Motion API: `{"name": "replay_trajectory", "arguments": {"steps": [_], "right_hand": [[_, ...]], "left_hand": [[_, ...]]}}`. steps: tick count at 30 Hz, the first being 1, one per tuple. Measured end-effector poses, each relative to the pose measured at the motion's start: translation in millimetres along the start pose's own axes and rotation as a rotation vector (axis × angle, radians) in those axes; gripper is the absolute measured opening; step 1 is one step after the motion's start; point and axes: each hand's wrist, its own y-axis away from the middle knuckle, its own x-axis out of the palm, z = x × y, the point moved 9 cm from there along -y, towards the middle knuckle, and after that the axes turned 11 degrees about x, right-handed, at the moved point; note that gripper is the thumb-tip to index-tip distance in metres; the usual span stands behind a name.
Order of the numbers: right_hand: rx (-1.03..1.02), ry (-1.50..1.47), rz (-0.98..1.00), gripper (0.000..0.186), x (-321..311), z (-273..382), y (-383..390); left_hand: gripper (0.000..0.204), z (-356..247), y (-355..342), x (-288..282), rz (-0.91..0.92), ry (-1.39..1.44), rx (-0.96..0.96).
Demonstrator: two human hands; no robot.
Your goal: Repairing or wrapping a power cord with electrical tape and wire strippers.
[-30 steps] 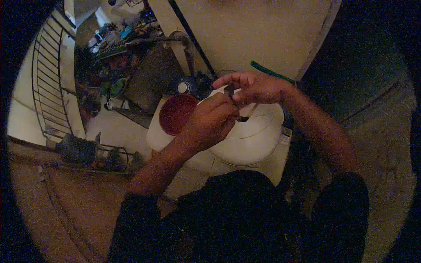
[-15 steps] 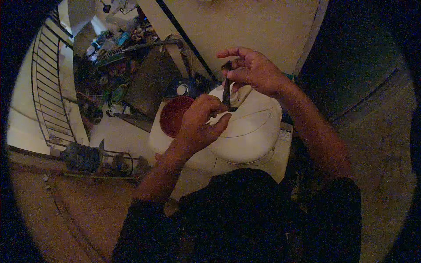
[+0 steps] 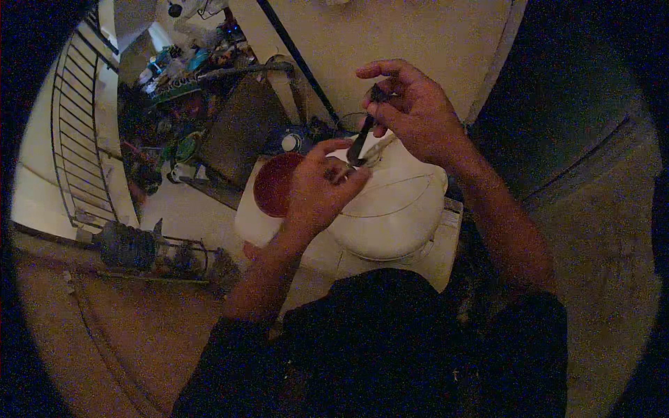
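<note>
In dim light, my right hand (image 3: 421, 115) pinches the upper end of a slim dark object (image 3: 363, 139), perhaps a tool or a strip, with the index finger stretched out above. The object slants down toward my left hand (image 3: 319, 187). There my fingers are curled, with the thumb close to its lower end; what they grip is too dark to make out. Below both hands is a smooth, rounded white thing (image 3: 390, 226) like a lid or basin, crossed by a thin curved line. Close behind my left hand stands a dark red bowl (image 3: 273, 187).
A pale tabletop (image 3: 254, 233) carries the bowl and the white thing. Behind it is a blue item with a white knob (image 3: 289, 143). Cluttered goods (image 3: 188, 70) lie far left, near a metal railing (image 3: 80, 139). A large ribbed bottle (image 3: 129, 245) lies at left.
My right hand has shifted slightly right, and the dark object now slants more. My left hand's fingers have come up closer round its lower end.
</note>
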Motion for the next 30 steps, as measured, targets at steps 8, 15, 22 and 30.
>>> {"name": "replay_trajectory", "arguments": {"steps": [8, 15, 22, 30], "right_hand": [[0.03, -0.027, -0.02, 0.037, -2.6, 5.3, 11.7], [-0.116, -0.193, -0.129, 0.038, -12.8, 5.0, 31.6], [-0.134, -0.286, -0.283, 0.041, -28.9, -5.5, 47.1], [-0.114, -0.332, -0.357, 0.041, -41.0, -7.2, 55.0]], "left_hand": [[0.03, -9.3, -9.8, 9.4, 0.105, -0.171, 0.152], [0.029, -9.1, -14.1, 9.4, 0.102, -0.336, 0.201], [0.026, -5.0, -7.5, 15.9, 0.1, -0.16, 0.169], [0.02, -1.6, -7.4, 21.1, 0.113, -0.098, 0.18]]}}
